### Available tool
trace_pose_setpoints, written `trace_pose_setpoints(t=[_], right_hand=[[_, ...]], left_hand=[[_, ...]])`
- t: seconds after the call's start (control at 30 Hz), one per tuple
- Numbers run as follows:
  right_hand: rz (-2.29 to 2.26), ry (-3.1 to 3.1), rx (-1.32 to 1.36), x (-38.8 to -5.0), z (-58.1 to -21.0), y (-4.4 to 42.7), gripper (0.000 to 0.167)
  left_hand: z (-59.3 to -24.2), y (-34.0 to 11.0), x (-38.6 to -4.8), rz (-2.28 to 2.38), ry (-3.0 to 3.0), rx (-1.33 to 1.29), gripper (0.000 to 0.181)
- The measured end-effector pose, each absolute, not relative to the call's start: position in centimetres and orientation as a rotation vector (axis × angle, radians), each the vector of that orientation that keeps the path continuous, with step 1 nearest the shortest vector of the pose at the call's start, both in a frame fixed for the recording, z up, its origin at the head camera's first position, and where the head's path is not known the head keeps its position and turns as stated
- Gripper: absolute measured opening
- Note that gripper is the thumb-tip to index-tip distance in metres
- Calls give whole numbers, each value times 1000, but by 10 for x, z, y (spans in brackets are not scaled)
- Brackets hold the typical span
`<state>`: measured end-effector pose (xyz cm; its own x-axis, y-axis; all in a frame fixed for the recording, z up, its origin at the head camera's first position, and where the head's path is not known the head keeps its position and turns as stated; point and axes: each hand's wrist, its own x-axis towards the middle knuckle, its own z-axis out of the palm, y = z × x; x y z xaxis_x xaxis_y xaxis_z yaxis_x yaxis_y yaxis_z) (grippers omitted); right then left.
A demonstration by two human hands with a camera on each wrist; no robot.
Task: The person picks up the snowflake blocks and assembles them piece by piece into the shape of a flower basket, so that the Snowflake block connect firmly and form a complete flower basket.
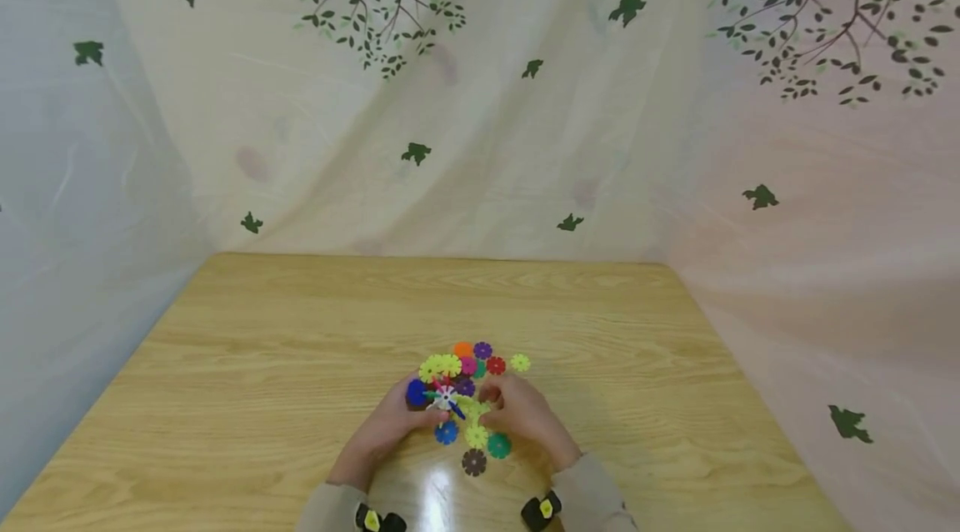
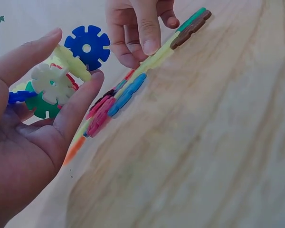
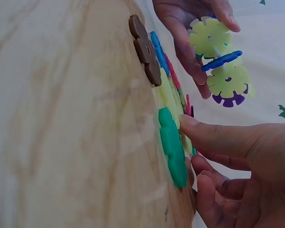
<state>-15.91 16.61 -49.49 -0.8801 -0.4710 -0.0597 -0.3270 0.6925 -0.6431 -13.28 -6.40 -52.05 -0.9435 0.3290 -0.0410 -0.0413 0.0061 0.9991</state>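
The green disc [image 3: 172, 148], the brown disc [image 3: 145, 50] and the dark blue disc [image 2: 87, 48] all looked like smooth, hard plastic. The tabletop [image 1: 637, 399] showed wood grain under a smooth, glossy finish. The backdrop [image 1: 480, 207] was thin, creased sheeting, cloth or plastic unclear; the sleeves [image 1: 596, 494] looked like matt cloth.
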Motion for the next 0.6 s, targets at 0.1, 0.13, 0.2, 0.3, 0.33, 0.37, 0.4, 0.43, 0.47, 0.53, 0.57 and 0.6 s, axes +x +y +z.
trace_pose_setpoints(t=[0.1,0.13,0.2,0.3,0.33,0.37,0.4,0.43,0.47,0.53,0.57,0.6], right_hand=[[-964,2680,-634,-158,-495,165,18],[-981,2681,-626,-158,-495,165,15],[-1043,2684,-596,-159,-497,166,11],[-1196,2670,-486,-162,-501,167,9],[-1264,2654,-434,-162,-501,168,11],[-1335,2634,-390,-163,-501,168,13],[-1399,2612,-347,-164,-501,168,15],[-1455,2593,-315,-165,-500,168,16],[-1499,2577,-291,-165,-499,167,17],[-1564,2558,-272,-165,-497,166,19],[-1576,2557,-273,-165,-496,165,19],[-1576,2560,-278,-164,-495,163,18]], left_hand=[[-520,-63,-133,2021,2028,317,74],[-520,-63,-133,2019,2028,320,75],[-520,-62,-132,2020,2025,325,76],[-521,-62,-132,2020,2031,318,77],[-521,-62,-132,2020,2032,315,78],[-521,-62,-132,2019,2037,314,78],[-521,-62,-132,2019,2041,311,79],[-522,-62,-132,2017,2045,310,79],[-522,-62,-132,2015,2049,309,79],[-521,-62,-132,2008,2058,310,77],[-521,-61,-132,2004,2065,320,77],[-521,-61,-132,2002,2067,322,76]])
